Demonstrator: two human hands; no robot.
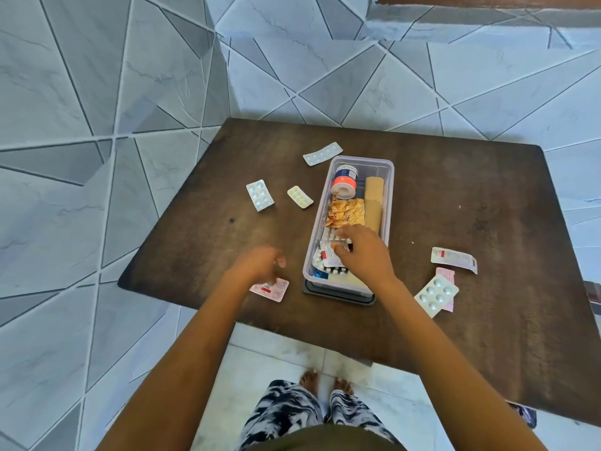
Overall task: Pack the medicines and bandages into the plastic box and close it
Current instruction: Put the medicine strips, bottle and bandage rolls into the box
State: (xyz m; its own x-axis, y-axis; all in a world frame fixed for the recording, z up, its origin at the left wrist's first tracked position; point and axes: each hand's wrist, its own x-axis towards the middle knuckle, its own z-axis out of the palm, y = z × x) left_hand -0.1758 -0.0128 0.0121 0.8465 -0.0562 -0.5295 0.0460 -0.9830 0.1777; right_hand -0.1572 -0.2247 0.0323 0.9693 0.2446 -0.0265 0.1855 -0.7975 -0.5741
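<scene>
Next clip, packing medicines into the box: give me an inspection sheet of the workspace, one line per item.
Surface: dark wooden table, worn.
Job's things: clear plastic box open, holding a bottle, tan bandage rolls, a gold foil strip and blister packs; a dark lid shows under its near end.
Loose packs: three left of the box, one beyond it, three at right.
Clutter: nothing seen.
Hands: right hand in the box on a strip; left hand over a pink strip.
Cables: nothing seen.
Surroundings: patterned tiled walls, pale floor.
</scene>
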